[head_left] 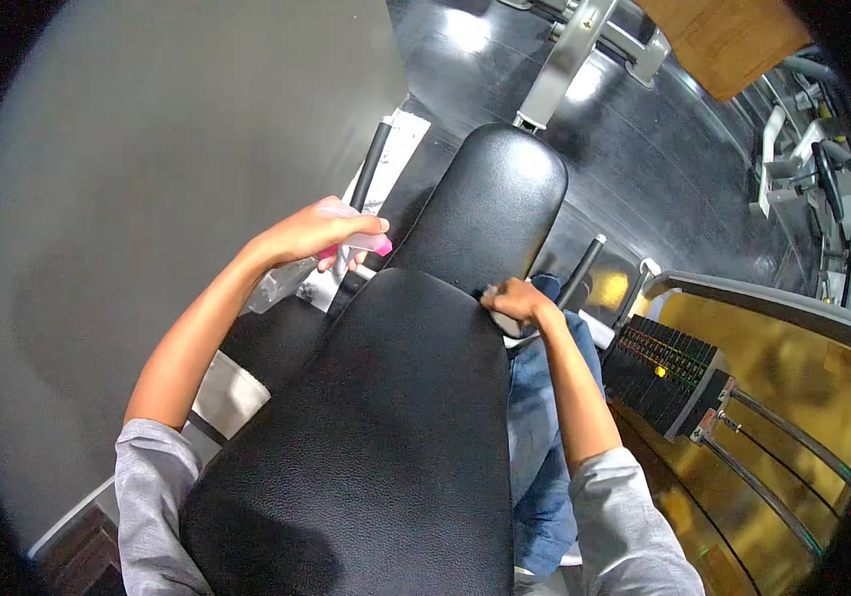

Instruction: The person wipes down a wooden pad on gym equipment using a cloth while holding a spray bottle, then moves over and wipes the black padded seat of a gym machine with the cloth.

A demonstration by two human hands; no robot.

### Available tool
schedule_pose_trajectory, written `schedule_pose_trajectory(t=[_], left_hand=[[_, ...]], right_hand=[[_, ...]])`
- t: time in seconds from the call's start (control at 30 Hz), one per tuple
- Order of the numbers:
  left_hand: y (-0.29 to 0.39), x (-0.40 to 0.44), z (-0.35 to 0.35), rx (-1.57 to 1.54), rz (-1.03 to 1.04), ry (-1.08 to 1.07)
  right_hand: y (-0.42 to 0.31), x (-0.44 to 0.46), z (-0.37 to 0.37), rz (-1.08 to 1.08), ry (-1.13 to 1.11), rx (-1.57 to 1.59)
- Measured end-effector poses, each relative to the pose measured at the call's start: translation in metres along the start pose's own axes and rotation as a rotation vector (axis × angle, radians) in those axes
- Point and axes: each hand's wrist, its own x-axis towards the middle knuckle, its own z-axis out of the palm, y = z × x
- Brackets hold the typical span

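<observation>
My left hand is wrapped round the neck of a spray bottle with a clear body and a pink nozzle, held just left of the bench. Closed on a greyish cloth, my right hand presses at the right edge of the black padded seat, near the gap where the two pads meet. Beyond that gap lies the narrower black pad. Most of the cloth is hidden under my fingers.
Black grip handles stick up left of the bench, and another handle stands on the right. A weight stack with a yellow pin is at the right, beside guide rods. A grey wall runs along the left. More gym machines stand far right.
</observation>
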Motion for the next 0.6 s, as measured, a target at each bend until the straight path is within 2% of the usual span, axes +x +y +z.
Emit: schedule_pose_trajectory(t=[0.07,0.13,0.23,0.3,0.37,0.4,0.5,0.6], left_hand=[[0.002,0.001,0.002,0.012,0.009,-0.012],[0.004,0.001,0.004,0.024,0.016,-0.026],[0.005,0.002,0.009,0.050,0.025,-0.049],[0.004,0.002,0.012,0.058,0.010,-0.055],[0.003,0.001,0.015,0.080,0.004,-0.067],[0.003,0.000,0.018,0.093,0.012,-0.056],[-0.002,0.000,0.019,0.117,0.010,-0.036],[-0.002,0.001,0.017,0.104,-0.026,-0.070]], right_hand=[[0.005,-0.011,0.000,0.080,-0.052,0.025],[0.000,-0.013,0.008,0.008,0.125,-0.111],[-0.024,-0.003,0.015,-0.152,0.258,-0.001],[-0.053,0.005,0.021,-0.269,0.323,-0.057],[-0.077,0.008,0.026,-0.342,0.343,0.038],[-0.083,0.009,0.028,-0.386,0.359,-0.035],[-0.074,-0.001,0.031,-0.338,0.401,0.000],[-0.033,-0.023,0.028,-0.257,0.415,0.093]])
